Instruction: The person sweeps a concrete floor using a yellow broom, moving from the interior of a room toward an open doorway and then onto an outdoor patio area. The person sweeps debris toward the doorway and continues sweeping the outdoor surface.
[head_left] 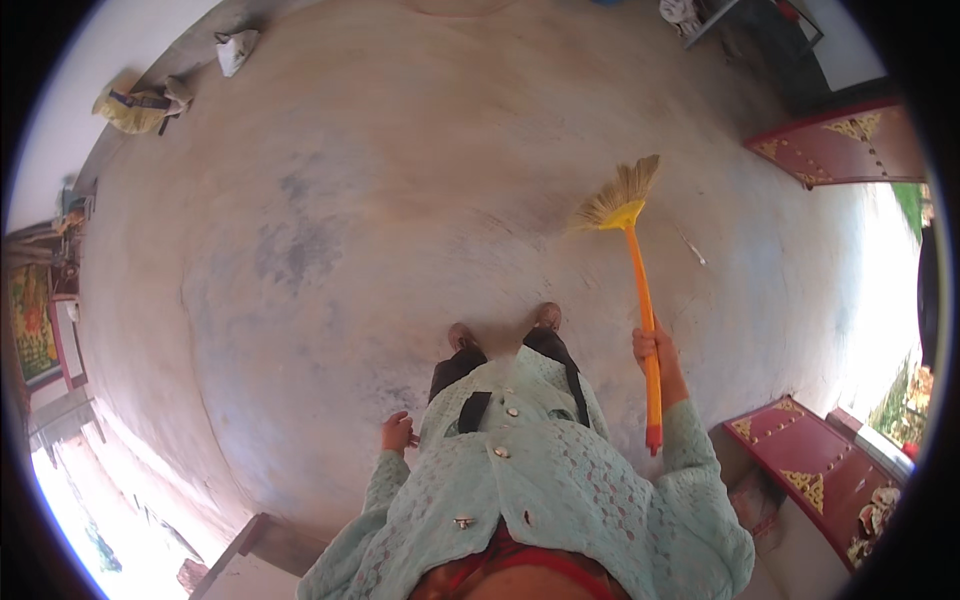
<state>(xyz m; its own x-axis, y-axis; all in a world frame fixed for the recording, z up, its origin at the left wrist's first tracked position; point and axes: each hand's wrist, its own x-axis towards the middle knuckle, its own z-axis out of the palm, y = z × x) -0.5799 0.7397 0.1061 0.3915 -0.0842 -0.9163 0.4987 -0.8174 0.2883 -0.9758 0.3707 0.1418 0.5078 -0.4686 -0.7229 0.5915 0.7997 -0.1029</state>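
My right hand is wrapped round the orange handle of a broom, near its lower half. The broom's yellow collar and fanned straw bristles point away from me, at or just above the concrete floor; I cannot tell whether they touch it. A red cap ends the handle beside my right sleeve. My left hand hangs by my left side, its fingers loosely bent and apart, with nothing visible in it.
Bare concrete floor spreads ahead. A small pale stick-like piece lies right of the broom. Red door leaves with gold trim stand at the right doorway. A yellow bag and a white bag rest by the far-left wall.
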